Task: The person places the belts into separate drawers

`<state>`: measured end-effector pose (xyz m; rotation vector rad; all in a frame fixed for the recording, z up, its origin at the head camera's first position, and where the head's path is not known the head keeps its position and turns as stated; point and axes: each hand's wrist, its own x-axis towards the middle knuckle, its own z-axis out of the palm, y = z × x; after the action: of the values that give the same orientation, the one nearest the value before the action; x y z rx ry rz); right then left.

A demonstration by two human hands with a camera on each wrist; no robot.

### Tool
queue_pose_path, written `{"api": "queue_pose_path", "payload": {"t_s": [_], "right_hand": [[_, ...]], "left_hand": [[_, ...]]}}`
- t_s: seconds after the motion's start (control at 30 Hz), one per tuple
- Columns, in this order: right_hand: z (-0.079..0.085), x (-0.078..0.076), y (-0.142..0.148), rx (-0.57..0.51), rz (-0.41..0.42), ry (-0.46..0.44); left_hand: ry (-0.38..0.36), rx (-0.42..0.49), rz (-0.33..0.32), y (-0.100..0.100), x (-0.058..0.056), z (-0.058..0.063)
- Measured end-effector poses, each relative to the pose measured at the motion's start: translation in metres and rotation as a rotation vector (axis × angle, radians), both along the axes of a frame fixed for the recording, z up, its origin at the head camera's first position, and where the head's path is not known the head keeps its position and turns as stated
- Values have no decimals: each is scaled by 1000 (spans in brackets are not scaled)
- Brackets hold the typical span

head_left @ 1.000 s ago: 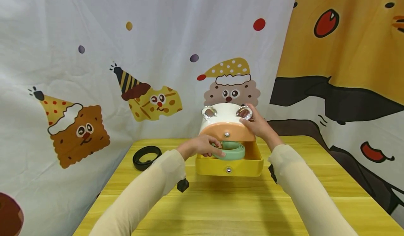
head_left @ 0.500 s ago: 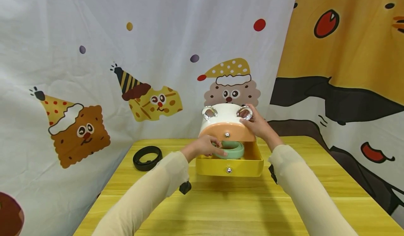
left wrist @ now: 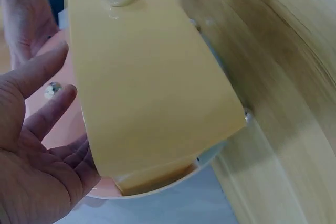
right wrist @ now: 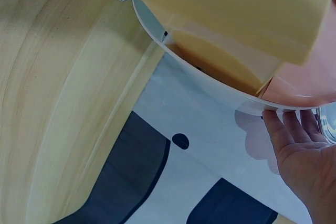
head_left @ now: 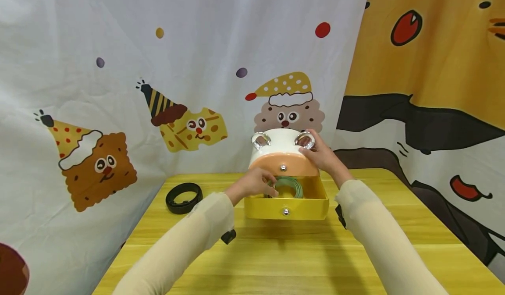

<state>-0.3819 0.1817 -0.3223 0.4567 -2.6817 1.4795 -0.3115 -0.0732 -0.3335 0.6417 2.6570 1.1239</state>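
A small storage box stands on the table, with a white top (head_left: 283, 138), an upper orange drawer (head_left: 264, 164) and silver ring ears. Its lower yellow drawer (head_left: 264, 209) is pulled out. Inside that drawer lies a coiled green belt (head_left: 296, 185), partly hidden by my left hand (head_left: 254, 183). That hand hovers over the drawer's left side; in the left wrist view its thumb and fingers (left wrist: 50, 116) stand apart beside the yellow drawer front. My right hand (head_left: 321, 154) holds the box's upper right side by the ring ear (head_left: 309, 137), fingers (right wrist: 281, 129) against the white shell.
A coiled black belt (head_left: 171, 200) lies on the wooden table (head_left: 276, 260), left of the box. Behind the table hangs a white curtain (head_left: 205, 45) with cartoon prints. The table's right edge slopes away beyond my right forearm.
The green belt has gone from my left fingers, lower into the yellow drawer. My left fingers have come off it and lifted slightly. The right hand and box stay put.
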Motion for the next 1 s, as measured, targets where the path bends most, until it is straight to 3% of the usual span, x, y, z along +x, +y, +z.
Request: {"api": "queue_pose_path", "payload": {"t_s": [0.27, 0.57, 1.0], "right_hand": [[1, 0, 0, 3, 0, -1], [2, -1, -2, 4, 0, 5], [2, 0, -2, 5, -17, -25]], "left_hand": [[62, 26, 37, -6, 2, 7], [32, 112, 94, -13, 10, 11], [48, 221, 105, -18, 19, 7]]}}
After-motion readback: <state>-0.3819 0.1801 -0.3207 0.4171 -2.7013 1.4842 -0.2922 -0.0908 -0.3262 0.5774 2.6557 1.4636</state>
